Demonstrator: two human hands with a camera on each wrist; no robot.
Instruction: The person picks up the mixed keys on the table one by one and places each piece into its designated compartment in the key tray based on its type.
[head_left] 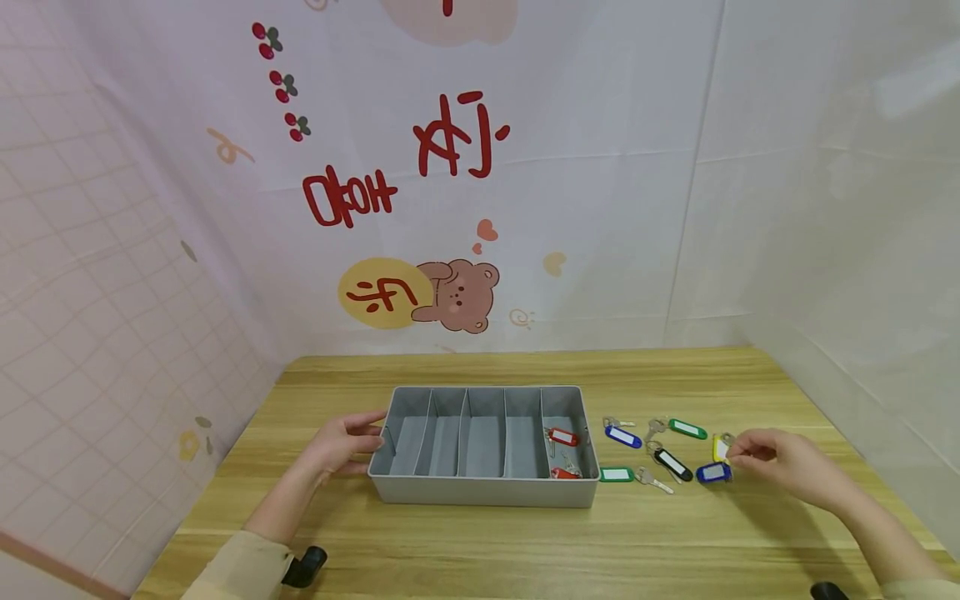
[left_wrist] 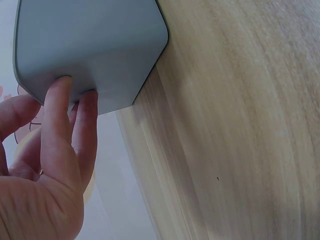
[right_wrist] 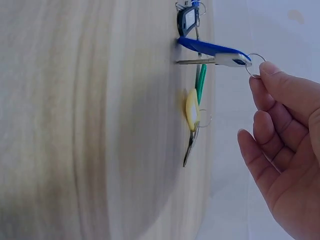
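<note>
A grey rectangular five-compartment tray (head_left: 487, 492) stood between the side edges of the counter (head_left: 480, 550), two red plastic key tags (head_left: 564, 437) in its rightmost compartment; the left hand (head_left: 341, 446), fingers extended, touched its left end. Toward the right edge, the right hand (head_left: 783, 467) pinched the metal ring (right_wrist: 257, 54) of a tilted blue plastic key tag (head_left: 713, 472). Just beyond lay a yellow plastic key tag (head_left: 721, 450).

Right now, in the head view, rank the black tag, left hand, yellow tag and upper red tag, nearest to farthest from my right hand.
From your right hand:
1. Yellow tag, just left of it.
2. Black tag, farther left.
3. Upper red tag, inside the tray, right side.
4. Left hand, at the tray's left end.
</note>
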